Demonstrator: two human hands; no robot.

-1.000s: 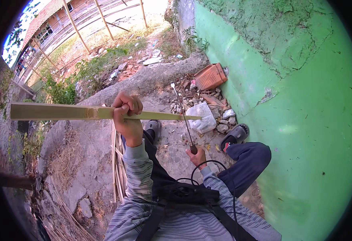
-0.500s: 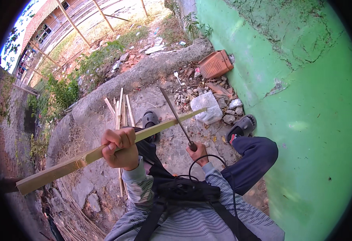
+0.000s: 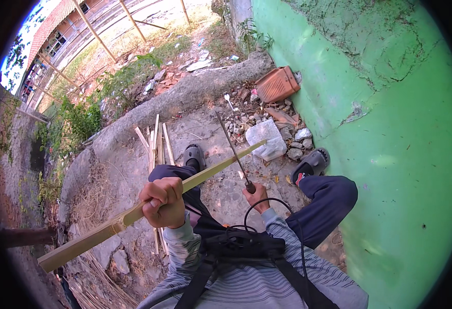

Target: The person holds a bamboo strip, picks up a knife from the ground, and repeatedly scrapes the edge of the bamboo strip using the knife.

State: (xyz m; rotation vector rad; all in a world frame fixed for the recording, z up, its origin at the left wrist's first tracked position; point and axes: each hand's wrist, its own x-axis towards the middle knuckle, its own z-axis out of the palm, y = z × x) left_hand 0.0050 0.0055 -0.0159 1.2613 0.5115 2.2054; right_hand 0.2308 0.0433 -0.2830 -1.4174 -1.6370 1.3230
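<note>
A long, pale green-yellow bamboo slat (image 3: 89, 238) slants from the lower left up to the right, with my left hand (image 3: 163, 202) wrapped round its middle. In my right hand (image 3: 257, 196) is a long, narrow-bladed knife (image 3: 230, 140), gripped by its dark handle. Its blade points up and away and crosses over the slat near the far end. That far end lies over a whitish block (image 3: 269, 143) on the ground between my feet; I cannot tell whether they touch.
Several split bamboo strips (image 3: 159, 141) lie beside my left shoe (image 3: 194, 156). Rubble and an orange roof tile (image 3: 277, 84) rest against a green wall (image 3: 401, 154) on the right. A low concrete ridge (image 3: 185, 95) curves across ahead. At left juts a dark beam (image 3: 27, 237).
My left hand and the bamboo slat have shifted right and slightly down, its far end staying over the block. The knife's blade tip has moved a little right.
</note>
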